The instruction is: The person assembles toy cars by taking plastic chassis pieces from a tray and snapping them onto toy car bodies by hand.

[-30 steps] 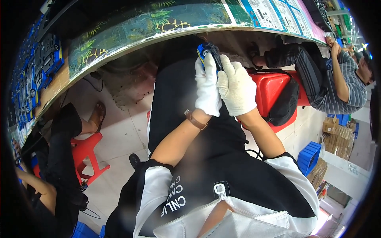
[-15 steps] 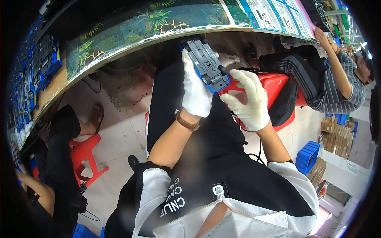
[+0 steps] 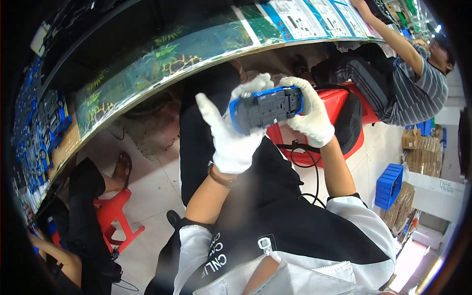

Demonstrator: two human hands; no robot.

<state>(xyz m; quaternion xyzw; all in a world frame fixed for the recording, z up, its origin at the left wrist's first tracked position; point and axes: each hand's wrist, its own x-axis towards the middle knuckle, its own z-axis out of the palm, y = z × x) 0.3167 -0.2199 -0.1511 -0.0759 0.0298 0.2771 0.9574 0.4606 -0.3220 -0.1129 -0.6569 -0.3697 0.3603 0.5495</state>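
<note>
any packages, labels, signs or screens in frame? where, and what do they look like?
Instruction sheets: flat along the workbench edge, top right; white rectangles with blue borders and small pictures.
Cardboard boxes: stacked on the floor, far right; brown.
Blue crate: on the floor beside the boxes; ribbed plastic.
Label: on the white shelf edge, far right; small dark marks.
No screens.

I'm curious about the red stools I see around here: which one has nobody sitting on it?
The small red stool at lower left, on the pale floor beside a seated person in black. The other red stool, by the gloved right hand, carries the striped-shirted person.
</note>
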